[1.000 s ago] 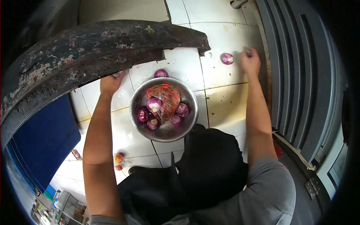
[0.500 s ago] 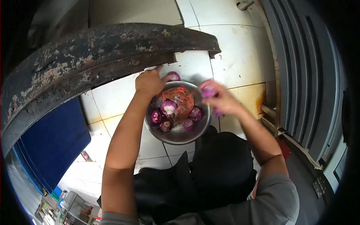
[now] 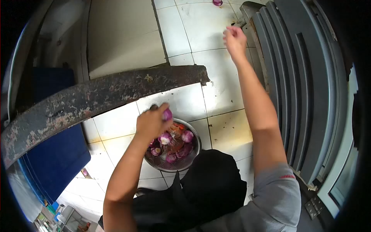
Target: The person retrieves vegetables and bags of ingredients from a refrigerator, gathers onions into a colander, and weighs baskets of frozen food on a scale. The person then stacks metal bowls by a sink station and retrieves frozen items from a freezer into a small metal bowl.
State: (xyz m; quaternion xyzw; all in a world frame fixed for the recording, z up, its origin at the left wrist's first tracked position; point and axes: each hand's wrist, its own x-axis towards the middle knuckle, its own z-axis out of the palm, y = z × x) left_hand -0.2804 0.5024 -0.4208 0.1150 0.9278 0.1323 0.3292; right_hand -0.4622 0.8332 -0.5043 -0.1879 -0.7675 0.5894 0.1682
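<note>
My left hand [image 3: 148, 124] is closed round a red onion [image 3: 167, 114] just above the far left rim of a metal colander [image 3: 198, 149]. A small dark thing [image 3: 154, 107] shows at its fingers; what it is I cannot make out. Inside the colander lie several red onions [image 3: 187, 135] and a clear plastic bag with reddish contents [image 3: 176, 145]. Far forward on the right, my right hand [image 3: 235, 40] is stretched out over the floor, fingers loosely bent and partly apart, nothing visible in them. Beyond it another red onion [image 3: 217, 2] lies on the tiles.
A worn, rusty metal beam [image 3: 116, 91] crosses from the left, close ahead of my left hand. Grey ribbed panels [image 3: 286, 85] stand along the right side. A blue sheet [image 3: 58, 162] hangs at left. White tiles [image 3: 185, 102] cover the floor.
My right hand has gone from beside the colander, where it held a red onion, to far forward. My left hand now holds an onion above the rim. The view has shifted forward.
</note>
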